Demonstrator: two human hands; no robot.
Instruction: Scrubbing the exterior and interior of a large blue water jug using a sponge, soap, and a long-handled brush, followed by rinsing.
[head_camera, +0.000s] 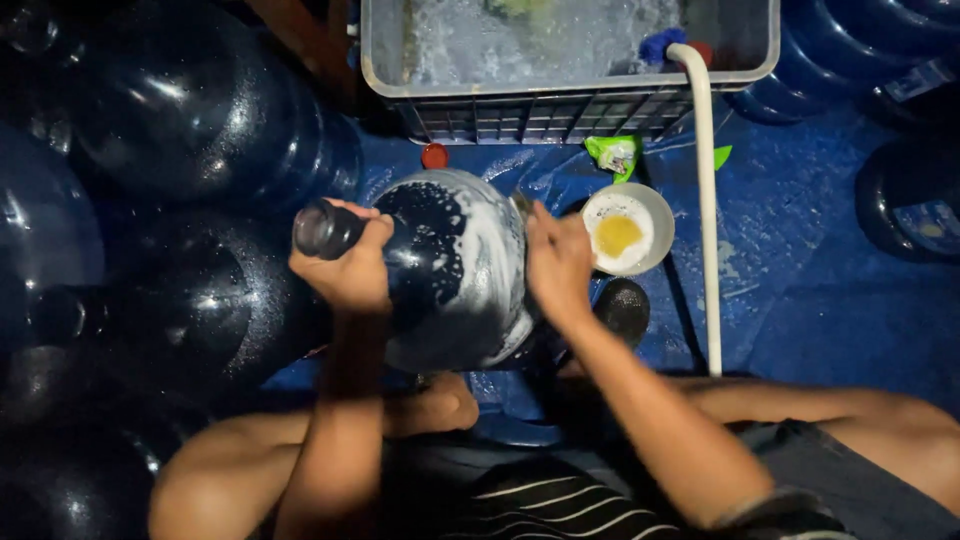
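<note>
**Jug on its side, both hands on it**

Jug (455, 270) lying tipped between the knees, dark blue, streaked with white foam across the rounded shoulder. Neck pointing left. Left hand (345, 265) wrapped tight around that neck, fingers closed on it, thumb over the top. Right hand (558, 262) pressed against the far side of the jug, fingers curled together on something small there; too hidden to name, so cannot tell what is pinched. Foam thickest just beside that right hand.

Just right of the jug, touching range of the knuckles: bowl (628, 229), white, round, with a yellow pool in the middle. Below the bowl, dark round lid-like thing (622, 308), half in shadow. Behind the bowl, crumpled green sachet (613, 154) on the blue floor sheet (800, 260). Small red cap (434, 155) behind the jug, near the crate.

Up top: grey crate (570, 105), full of sudsy water, lattice sides. White pipe (706, 200) hooking over its rim and running straight down past the bowl toward the right knee.

Left side stacked with more big dark jugs (190, 120), wet and glinting. More of the same at far right (905, 200), well apart from the hands.
</note>
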